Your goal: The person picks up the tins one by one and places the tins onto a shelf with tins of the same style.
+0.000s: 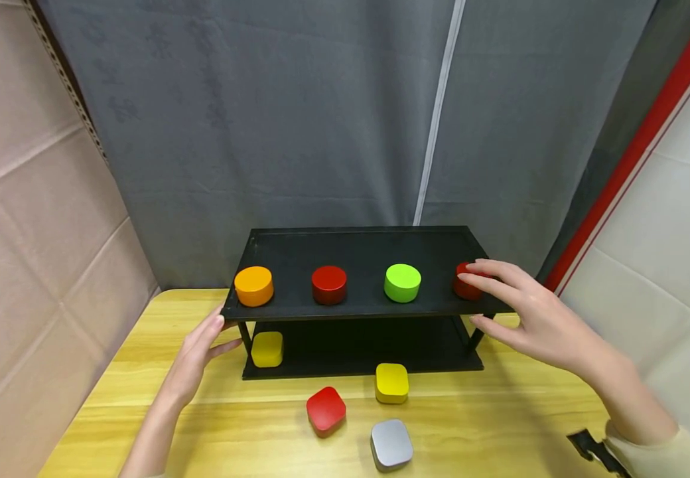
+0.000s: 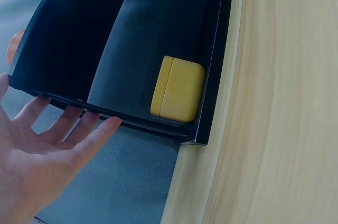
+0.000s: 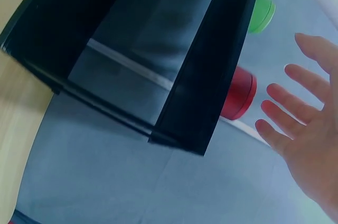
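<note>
A black two-tier shelf (image 1: pixel 369 249) stands on the wooden table. Along its top board sit an orange round block (image 1: pixel 253 287), a dark red one (image 1: pixel 329 285), a green one (image 1: pixel 402 283) and, at the right end, another red round block (image 3: pixel 240 93). My right hand (image 1: pixel 515 309) hovers by that right-end block, fingers spread; the right wrist view shows a gap between them. At the shelf's left end, my left hand (image 1: pixel 196 355) touches the side frame with extended fingers (image 2: pixel 87 129). A yellow rounded-square block (image 2: pixel 179 91) rests on the lower board beside it.
In front of the shelf, a red rounded-square block (image 1: pixel 326 410), a yellow one (image 1: pixel 391 383) and a silver-grey one (image 1: pixel 391 445) lie on the table (image 1: pixel 249 431). A grey curtain (image 1: pixel 273 119) hangs behind; pale panels (image 1: pixel 40 232) flank both sides.
</note>
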The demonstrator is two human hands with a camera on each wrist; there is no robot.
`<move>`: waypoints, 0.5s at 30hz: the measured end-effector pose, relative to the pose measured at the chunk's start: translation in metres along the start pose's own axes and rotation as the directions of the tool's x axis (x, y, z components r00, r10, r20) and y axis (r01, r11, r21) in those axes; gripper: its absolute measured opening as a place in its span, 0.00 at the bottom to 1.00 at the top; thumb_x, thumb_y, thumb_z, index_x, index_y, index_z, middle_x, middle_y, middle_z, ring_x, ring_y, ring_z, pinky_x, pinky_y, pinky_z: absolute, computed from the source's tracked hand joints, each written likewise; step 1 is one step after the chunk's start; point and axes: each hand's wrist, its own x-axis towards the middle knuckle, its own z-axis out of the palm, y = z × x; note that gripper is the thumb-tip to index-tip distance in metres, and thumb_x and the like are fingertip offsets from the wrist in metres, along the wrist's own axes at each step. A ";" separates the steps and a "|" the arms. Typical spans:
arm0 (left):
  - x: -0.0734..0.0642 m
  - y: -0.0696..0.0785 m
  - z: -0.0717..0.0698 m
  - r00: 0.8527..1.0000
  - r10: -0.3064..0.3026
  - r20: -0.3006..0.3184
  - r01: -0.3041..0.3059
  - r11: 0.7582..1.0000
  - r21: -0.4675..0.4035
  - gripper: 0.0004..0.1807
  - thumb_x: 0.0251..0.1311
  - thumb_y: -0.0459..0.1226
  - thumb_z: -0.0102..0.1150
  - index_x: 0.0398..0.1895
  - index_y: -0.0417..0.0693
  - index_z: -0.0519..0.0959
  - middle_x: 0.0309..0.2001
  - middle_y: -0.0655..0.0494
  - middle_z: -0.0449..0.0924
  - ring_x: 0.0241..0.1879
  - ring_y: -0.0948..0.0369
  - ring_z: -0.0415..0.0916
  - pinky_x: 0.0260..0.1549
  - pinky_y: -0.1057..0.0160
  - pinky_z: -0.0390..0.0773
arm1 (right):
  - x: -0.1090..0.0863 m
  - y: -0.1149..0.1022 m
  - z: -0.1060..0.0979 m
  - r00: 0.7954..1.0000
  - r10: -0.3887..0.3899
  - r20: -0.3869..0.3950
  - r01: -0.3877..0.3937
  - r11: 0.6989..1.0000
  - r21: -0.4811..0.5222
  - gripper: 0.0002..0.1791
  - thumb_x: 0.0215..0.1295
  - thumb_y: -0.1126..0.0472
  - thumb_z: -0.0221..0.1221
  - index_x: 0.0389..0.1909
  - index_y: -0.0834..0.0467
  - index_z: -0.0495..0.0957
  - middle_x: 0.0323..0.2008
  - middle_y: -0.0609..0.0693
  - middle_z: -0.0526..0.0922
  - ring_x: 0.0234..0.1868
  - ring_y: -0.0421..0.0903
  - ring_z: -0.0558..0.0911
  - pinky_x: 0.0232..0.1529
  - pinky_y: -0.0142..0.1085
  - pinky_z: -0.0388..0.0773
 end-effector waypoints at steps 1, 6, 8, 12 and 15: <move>0.000 0.000 0.000 1.000 0.002 0.002 -0.002 1.000 -0.001 0.29 0.84 0.49 0.31 0.82 0.53 0.59 0.81 0.49 0.57 0.62 0.77 0.72 0.55 0.67 0.84 | 0.000 -0.002 0.001 1.000 -0.020 -0.007 0.020 1.000 0.004 0.34 0.57 0.55 0.75 0.67 0.52 0.78 0.67 0.51 0.77 0.64 0.44 0.74 0.62 0.09 0.63; 0.000 -0.001 0.000 1.000 0.001 0.001 -0.001 1.000 -0.003 0.28 0.84 0.48 0.31 0.81 0.53 0.59 0.81 0.52 0.58 0.62 0.76 0.72 0.55 0.67 0.84 | 0.001 -0.011 0.008 0.998 -0.058 -0.016 0.058 0.998 0.011 0.30 0.71 0.40 0.62 0.69 0.48 0.76 0.66 0.50 0.77 0.63 0.42 0.75 0.60 0.12 0.67; 0.000 -0.001 0.000 1.000 -0.002 -0.002 0.002 1.000 -0.003 0.28 0.84 0.48 0.31 0.81 0.53 0.59 0.81 0.52 0.58 0.62 0.77 0.72 0.55 0.67 0.84 | 0.001 -0.014 0.010 0.999 -0.054 -0.007 0.054 0.998 0.016 0.31 0.67 0.45 0.68 0.69 0.47 0.76 0.66 0.49 0.77 0.64 0.42 0.75 0.62 0.13 0.67; 0.000 -0.003 -0.001 1.000 -0.003 -0.003 0.003 1.000 -0.001 0.28 0.84 0.48 0.31 0.81 0.53 0.59 0.81 0.51 0.58 0.63 0.76 0.72 0.55 0.66 0.84 | 0.002 -0.020 0.013 0.999 -0.048 0.012 0.048 0.999 0.022 0.34 0.61 0.51 0.72 0.70 0.46 0.75 0.66 0.48 0.77 0.64 0.41 0.74 0.59 0.14 0.69; 0.001 -0.004 -0.001 1.000 -0.001 -0.002 0.001 1.000 -0.001 0.28 0.84 0.48 0.31 0.82 0.54 0.59 0.81 0.51 0.57 0.63 0.76 0.72 0.55 0.66 0.84 | 0.003 -0.025 0.018 0.998 -0.062 0.016 0.061 0.998 0.033 0.31 0.67 0.46 0.68 0.69 0.46 0.76 0.66 0.47 0.77 0.63 0.40 0.74 0.59 0.14 0.70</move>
